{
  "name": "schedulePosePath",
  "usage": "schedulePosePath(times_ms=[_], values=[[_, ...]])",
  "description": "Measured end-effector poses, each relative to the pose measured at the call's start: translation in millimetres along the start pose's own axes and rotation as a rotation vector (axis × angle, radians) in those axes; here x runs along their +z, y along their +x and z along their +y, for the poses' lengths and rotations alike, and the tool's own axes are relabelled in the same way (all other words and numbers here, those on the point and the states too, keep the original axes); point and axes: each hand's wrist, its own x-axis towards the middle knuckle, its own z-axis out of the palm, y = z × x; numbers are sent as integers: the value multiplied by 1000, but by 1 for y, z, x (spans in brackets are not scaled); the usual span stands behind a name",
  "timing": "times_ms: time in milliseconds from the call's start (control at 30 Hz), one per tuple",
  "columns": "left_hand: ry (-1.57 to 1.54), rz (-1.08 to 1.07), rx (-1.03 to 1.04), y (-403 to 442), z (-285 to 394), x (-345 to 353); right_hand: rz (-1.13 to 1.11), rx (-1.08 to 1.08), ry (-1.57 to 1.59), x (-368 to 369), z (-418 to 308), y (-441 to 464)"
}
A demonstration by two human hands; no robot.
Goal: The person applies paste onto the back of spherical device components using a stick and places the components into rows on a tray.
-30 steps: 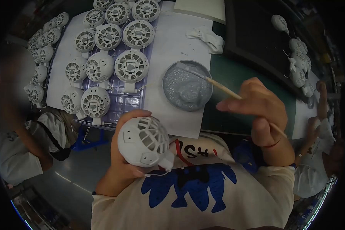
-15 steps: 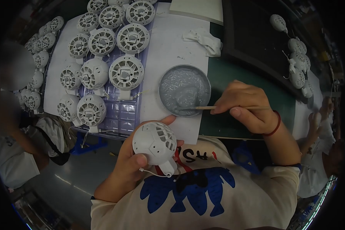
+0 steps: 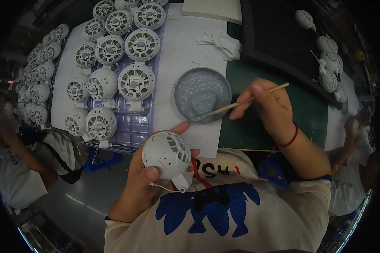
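Note:
My left hand (image 3: 145,175) is wrapped round a white round housing (image 3: 162,154) with a slotted grille; a short neck with a thin white cord points down toward my shirt. Between the fingers of my right hand (image 3: 259,99) is a thin wooden brush (image 3: 232,106). Its grey-coated tip rests in the grey paste near the lower rim of a round dish (image 3: 202,96). This dish stands on white paper (image 3: 169,63), up and to the right of the housing.
Several similar white housings (image 3: 135,82) stand in rows on a purple plastic tray (image 3: 128,126) at left. A crumpled white cloth (image 3: 221,44) lies behind the dish. More housings (image 3: 328,80) sit beside a black panel (image 3: 287,46) at right. Co-workers' arms show at both sides.
The brush has swung from the dish's upper part to its lower rim, and its handle now slants up to the right. My left hand has turned the housing and shifted slightly.

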Motion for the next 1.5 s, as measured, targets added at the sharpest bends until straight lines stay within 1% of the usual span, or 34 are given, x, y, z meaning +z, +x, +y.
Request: schedulePosePath(times_ms=[67, 167, 233, 367, 433, 467, 533, 567, 633, 667, 733, 767, 800, 833, 867, 933, 1000, 1100, 1167, 1200, 1267, 1300, 1367, 1400, 1467, 1500], values=[[9, 25, 10, -2, 1, -1, 21, -21, 27, -1, 0, -1], [15, -15, 46, -5, 2, -12, 41, -90, 8, -7, -1, -3], [113, -50, 148, -4, 1, -19, 74, -219, -221, -10, 0, -6], [145, 27, 245, -6, 10, 0, 31, -281, -328, -20, -1, -7], [378, 106, 323, -7, 18, 11, 160, -313, -381, -19, -3, -8], [375, 120, 337, -3, 19, 7, 142, -320, -377, -18, -6, -8], [771, 54, 528, 6, 20, -3, 123, -556, -667, -13, -14, -7], [773, 73, 539, 6, 23, -3, 106, -566, -657, -9, -18, -8], [930, 126, 490, 8, 25, 0, 25, -775, -770, 0, -25, -14], [929, 135, 496, 9, 26, 1, 17, -781, -766, 4, -30, -19], [1070, 185, 491, 10, 27, 5, -170, -861, -1002, 13, -38, -30], [1069, 189, 495, 11, 28, 7, -157, -825, -991, 23, -37, -34], [1140, 198, 513, 11, 29, 8, -159, -829, -989, 27, -36, -35], [1212, 209, 530, 11, 30, 10, -215, -853, -1008, 30, -35, -35], [1215, 218, 529, 11, 30, 10, -271, -880, -1022, 32, -34, -34], [1315, 247, 550, 9, 31, 10, -281, -899, -1021, 35, -32, -32], [1342, 257, 553, 8, 32, 10, -291, -918, -1027, 37, -31, -31], [1383, 265, 568, 7, 32, 9, -335, -883, -1118, 39, -33, -30], [1405, 269, 575, 7, 32, 9, -321, -788, -992, 42, -36, -29], [1430, 275, 586, 7, 32, 9, -320, -785, -993, 42, -37, -28], [1456, 279, 597, 7, 31, 9, -331, -586, -724, 41, -38, -25], [1475, 281, 619, 6, 31, 10, -330, -585, -724, 41, -36, -25], [1493, 282, 641, 6, 30, 10, -261, -508, -520, 40, -30, -27], [1493, 273, 652, 6, 30, 10, -259, -506, -520, 41, -30, -27], [1493, 262, 663, 6, 29, 9, -201, -439, -395, 45, -31, -27], [1515, 248, 703, 6, 28, 7, -200, -438, -396, 47, -32, -27]])
